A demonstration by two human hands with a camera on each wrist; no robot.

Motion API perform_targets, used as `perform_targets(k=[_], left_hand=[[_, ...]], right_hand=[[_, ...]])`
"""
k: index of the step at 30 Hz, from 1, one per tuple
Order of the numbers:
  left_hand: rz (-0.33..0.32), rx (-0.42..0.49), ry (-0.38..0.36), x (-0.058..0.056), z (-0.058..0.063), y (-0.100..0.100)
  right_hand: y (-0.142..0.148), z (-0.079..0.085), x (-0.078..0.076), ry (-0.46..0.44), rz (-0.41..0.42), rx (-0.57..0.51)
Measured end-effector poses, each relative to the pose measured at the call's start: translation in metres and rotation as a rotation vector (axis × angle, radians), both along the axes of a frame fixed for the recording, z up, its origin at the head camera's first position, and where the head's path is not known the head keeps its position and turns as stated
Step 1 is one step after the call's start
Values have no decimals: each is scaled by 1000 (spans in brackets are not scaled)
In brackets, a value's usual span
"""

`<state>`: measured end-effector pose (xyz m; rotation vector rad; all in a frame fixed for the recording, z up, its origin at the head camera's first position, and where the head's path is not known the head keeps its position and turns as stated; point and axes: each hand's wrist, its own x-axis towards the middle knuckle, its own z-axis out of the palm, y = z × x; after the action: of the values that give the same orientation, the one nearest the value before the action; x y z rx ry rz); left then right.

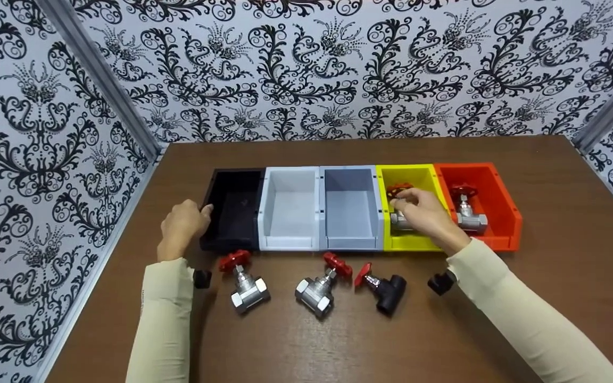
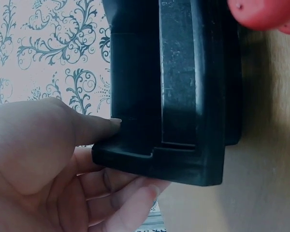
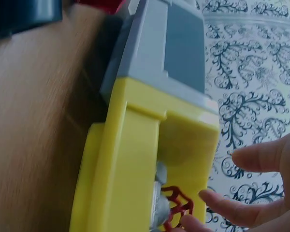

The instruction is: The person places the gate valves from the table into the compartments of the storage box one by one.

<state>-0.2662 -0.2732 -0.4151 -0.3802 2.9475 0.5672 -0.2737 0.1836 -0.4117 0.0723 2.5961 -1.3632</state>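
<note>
My left hand (image 1: 185, 226) grips the left side wall of the black bin (image 1: 234, 210). In the left wrist view its thumb lies over the wall's rim, and the fingers (image 2: 135, 203) curl along the outside. My right hand (image 1: 428, 214) is over the yellow bin (image 1: 415, 174), fingers spread and loosely bent. A silver valve (image 1: 399, 222) with a red handwheel (image 3: 179, 205) lies in that bin, partly hidden by the hand and the bin's front. In the right wrist view the fingertips are close to the handwheel, with nothing held between thumb and fingers.
Between the black and yellow bins stand a white bin (image 1: 291, 207) and a grey bin (image 1: 350, 207). An orange-red bin (image 1: 503, 229) holds another silver valve (image 1: 469, 218). Before the row lie two silver valves (image 1: 249, 292) (image 1: 315, 293) and a black-bodied valve (image 1: 390, 293). Patterned walls (image 1: 317, 69) enclose the table.
</note>
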Motion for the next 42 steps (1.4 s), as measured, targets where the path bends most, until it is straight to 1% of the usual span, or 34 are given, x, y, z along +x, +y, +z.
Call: perform_targets(k=[3,7,11,16,22,24,26,29,36,42], left_hand=[[3,1,-2,-1,1,-1],[12,6,-15,-1,1,-1],[15,12,-21,-2,1,-2],[30,22,-13,0,1,-3],[29,34,21,1,0,-2],[27,36,29,2,0,-1],[28,39,36,2,0,0],[32,44,45,4,0,0],[22,48,45,7,2,-2],[8,32,49,5,6,-1]], right_hand=[[-2,0,4,76,-8,0],[-4,-1,9,135,-2,-5],[-4,-3,13,121,41,-32],[-5,-6,19,103,139,-74],[-4,-11,26,104,250,-43],[-3,-13,29,94,299,-39],[-3,-15,31,93,365,-32],[-3,-17,34,86,447,-4],[-5,-20,39,62,560,82],[-6,-23,43,103,643,167]])
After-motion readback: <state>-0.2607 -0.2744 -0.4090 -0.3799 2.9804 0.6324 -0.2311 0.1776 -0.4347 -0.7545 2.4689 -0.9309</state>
